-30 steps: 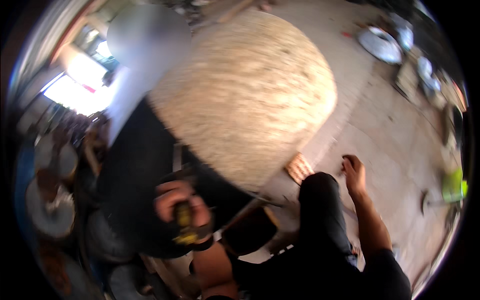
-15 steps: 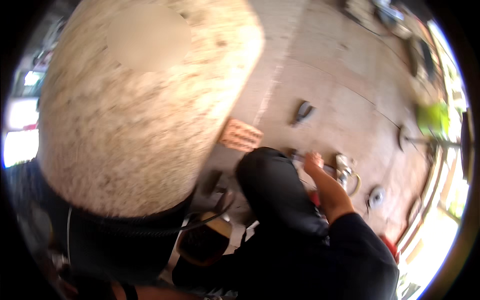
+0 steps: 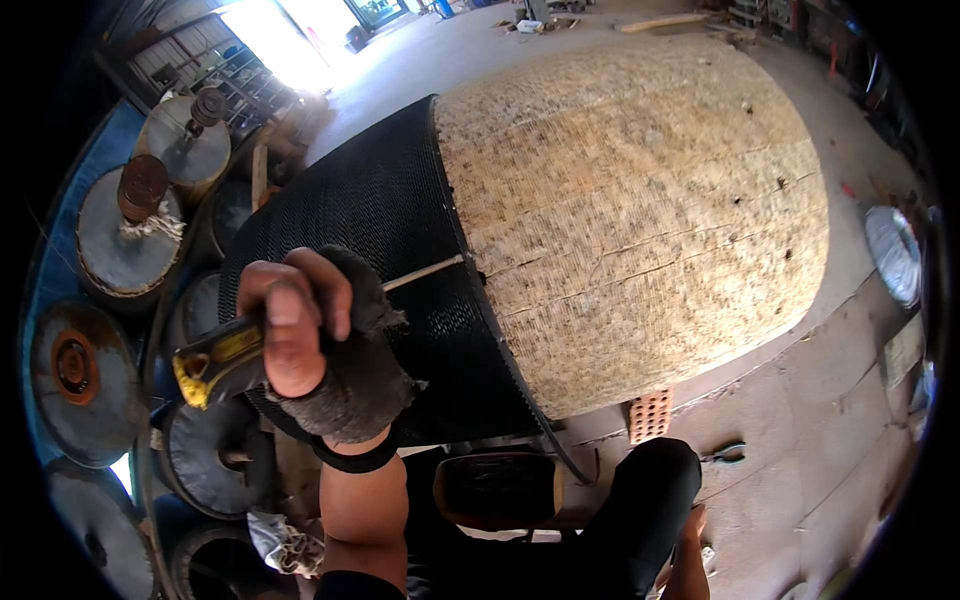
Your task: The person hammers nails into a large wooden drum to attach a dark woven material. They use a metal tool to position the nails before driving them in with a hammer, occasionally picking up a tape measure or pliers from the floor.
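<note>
My left hand (image 3: 310, 325), in a dark fingerless glove, is wrapped round the yellow-and-black handle of a screwdriver (image 3: 235, 350). Its thin shaft runs right to the rim of a black textured sheet (image 3: 340, 170), which covers the left part of a big pale wooden drum (image 3: 640, 210) lying on its side. A row of small studs or notches follows the sheet's edge, and the shaft's tip meets that edge. Down by the floor, beyond my right knee, my right hand (image 3: 696, 522) is mostly hidden; its fingers cannot be made out.
Pliers (image 3: 725, 453) lie on the floor to the right, and an orange perforated brick (image 3: 650, 415) sits against the drum's near side. Several round metal-ended drums (image 3: 85, 375) are stacked at left. A crumpled cloth (image 3: 285, 542) is below them. A wrapped silvery roll (image 3: 892, 255) stands far right.
The view has swung from the floor at right to the drum and the stacked drums at left. My left hand with the screwdriver has come into view. My right hand remains low at right.
</note>
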{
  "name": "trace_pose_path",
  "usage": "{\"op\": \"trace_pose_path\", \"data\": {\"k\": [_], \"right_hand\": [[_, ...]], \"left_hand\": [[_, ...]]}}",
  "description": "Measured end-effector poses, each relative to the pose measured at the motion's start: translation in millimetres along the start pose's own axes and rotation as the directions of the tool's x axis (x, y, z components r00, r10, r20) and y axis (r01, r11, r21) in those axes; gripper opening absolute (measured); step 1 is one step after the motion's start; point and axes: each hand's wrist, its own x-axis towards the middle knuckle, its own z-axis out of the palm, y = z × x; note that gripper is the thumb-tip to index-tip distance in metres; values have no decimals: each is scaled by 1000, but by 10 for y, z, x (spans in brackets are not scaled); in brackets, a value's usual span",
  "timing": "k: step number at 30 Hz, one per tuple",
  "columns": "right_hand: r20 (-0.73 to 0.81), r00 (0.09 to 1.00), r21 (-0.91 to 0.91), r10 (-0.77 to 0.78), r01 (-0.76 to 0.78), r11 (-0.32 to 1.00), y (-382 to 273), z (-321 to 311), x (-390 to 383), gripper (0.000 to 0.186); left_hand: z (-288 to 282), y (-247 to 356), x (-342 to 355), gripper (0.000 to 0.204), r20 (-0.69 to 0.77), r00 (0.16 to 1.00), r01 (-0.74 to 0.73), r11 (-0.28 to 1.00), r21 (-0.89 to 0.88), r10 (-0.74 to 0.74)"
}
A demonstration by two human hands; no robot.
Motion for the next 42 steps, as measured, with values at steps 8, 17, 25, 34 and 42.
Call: {"op": "trace_pose_path", "data": {"k": [8,17,25,34,42], "right_hand": [[-625,609,374,-488,782,499,-2032,-2901,-1125,43],[-464,369,438,-805,886,154,-3465,-2978,-2186,23],[-459,202,264,-865,961,84,-4091,-2950,-2425,19],[-458,168,117,-873,985,128,-4200,-2729,-2339,20],[-456,226,107,-861,974,199,-4190,-2656,-2374,20]], "left_hand": [[152,-69,43,21,-144,989,23,998,-63,-32],[-17,-338,128,13,-189,982,26,999,-21,-29],[-40,-332,246,12,-196,979,47,872,487,56],[-36,-323,203,14,-258,965,62,997,56,-45],[-79,-301,132,13,-126,991,29,995,-97,-41]]}}
